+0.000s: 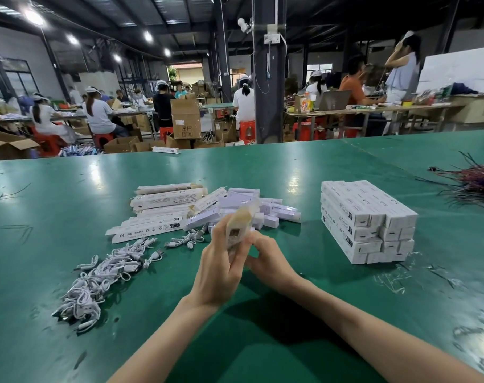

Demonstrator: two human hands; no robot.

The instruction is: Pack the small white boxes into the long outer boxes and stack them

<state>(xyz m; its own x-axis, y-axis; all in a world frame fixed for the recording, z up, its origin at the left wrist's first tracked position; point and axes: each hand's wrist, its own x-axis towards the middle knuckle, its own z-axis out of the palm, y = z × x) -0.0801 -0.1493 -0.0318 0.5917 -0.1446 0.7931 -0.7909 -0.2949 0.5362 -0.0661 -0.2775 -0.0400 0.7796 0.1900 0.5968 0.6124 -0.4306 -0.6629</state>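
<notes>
Green counter (pixel 69 189) holds a packed stack (pixel 368 222) at centre right, yet many small white boxes (pixel 265 210) and flat outer boxes (pixel 158 214) wait mid-frame; left hand (pixel 221 269) grips one long outer box (pixel 239 230), right hand (pixel 271 258) pinches its near end.

Left hand (pixel 221 269), right hand (pixel 268 258) — gripping long box (pixel 240 225)
</notes>
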